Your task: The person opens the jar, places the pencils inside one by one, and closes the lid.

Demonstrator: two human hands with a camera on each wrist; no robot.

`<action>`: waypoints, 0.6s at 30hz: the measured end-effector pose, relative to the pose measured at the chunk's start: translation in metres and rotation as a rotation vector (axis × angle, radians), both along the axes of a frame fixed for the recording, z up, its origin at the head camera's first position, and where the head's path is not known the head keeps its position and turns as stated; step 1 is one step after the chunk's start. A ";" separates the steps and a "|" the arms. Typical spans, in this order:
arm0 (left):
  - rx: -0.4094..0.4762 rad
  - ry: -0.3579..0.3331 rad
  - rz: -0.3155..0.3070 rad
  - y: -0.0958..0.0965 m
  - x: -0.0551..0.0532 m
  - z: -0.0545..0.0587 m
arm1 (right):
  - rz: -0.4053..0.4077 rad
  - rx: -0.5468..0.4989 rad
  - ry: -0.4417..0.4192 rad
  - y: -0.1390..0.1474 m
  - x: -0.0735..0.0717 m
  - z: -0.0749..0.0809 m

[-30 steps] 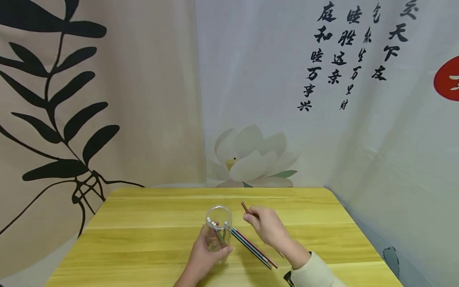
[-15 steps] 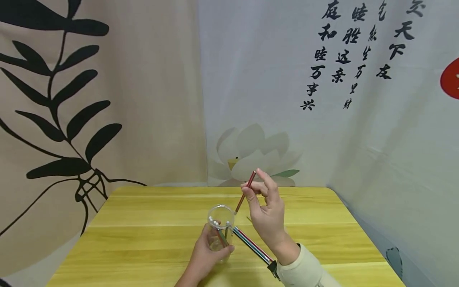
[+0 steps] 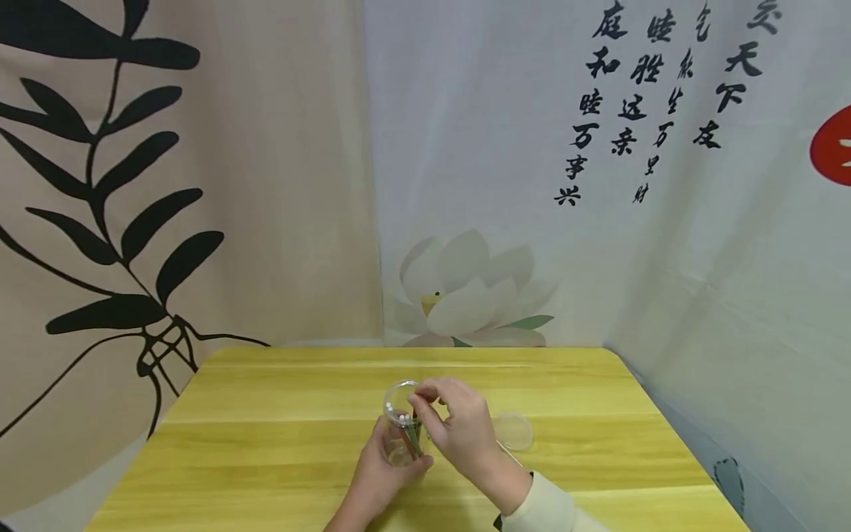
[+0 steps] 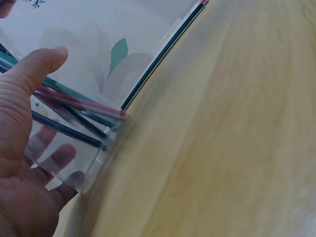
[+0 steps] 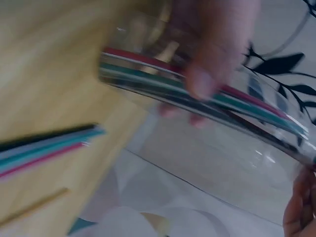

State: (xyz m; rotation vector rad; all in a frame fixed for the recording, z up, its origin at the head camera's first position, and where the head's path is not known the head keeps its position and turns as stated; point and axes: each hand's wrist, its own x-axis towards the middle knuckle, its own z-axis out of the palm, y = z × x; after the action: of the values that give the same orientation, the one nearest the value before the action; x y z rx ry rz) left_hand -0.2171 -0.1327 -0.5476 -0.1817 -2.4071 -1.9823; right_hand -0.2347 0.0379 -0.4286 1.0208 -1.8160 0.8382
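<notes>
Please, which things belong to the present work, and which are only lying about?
In the work:
transparent cylindrical plastic cup, held by the left hand
thin red, green and dark sticks inside
dark-red stick pinched by the right hand
loose black, teal and pink sticks, probably

Lying about:
round, flat, clear disc, perhaps a lid
thin tan stick, role uncertain

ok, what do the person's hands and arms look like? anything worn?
Left hand and right hand are both gloveless. Right side: cream sleeve, with a small dark piece at its wrist end, too little showing to identify. Left side: no sleeve visible in the head view.
</notes>
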 end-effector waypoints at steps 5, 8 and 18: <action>0.022 0.017 0.009 0.002 0.000 -0.001 | -0.094 0.074 0.036 0.005 -0.001 -0.012; 0.023 0.006 0.018 0.003 0.000 -0.001 | -0.106 0.050 -0.030 0.011 -0.003 -0.016; -0.011 -0.025 0.028 0.002 0.001 -0.002 | -0.373 0.585 -0.915 0.044 -0.007 -0.043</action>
State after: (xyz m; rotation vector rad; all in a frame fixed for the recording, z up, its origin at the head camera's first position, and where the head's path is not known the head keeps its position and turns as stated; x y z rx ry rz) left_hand -0.2161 -0.1303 -0.5494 -0.1229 -2.4222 -1.9719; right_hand -0.2422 0.0815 -0.4714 0.5985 -3.0419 0.5729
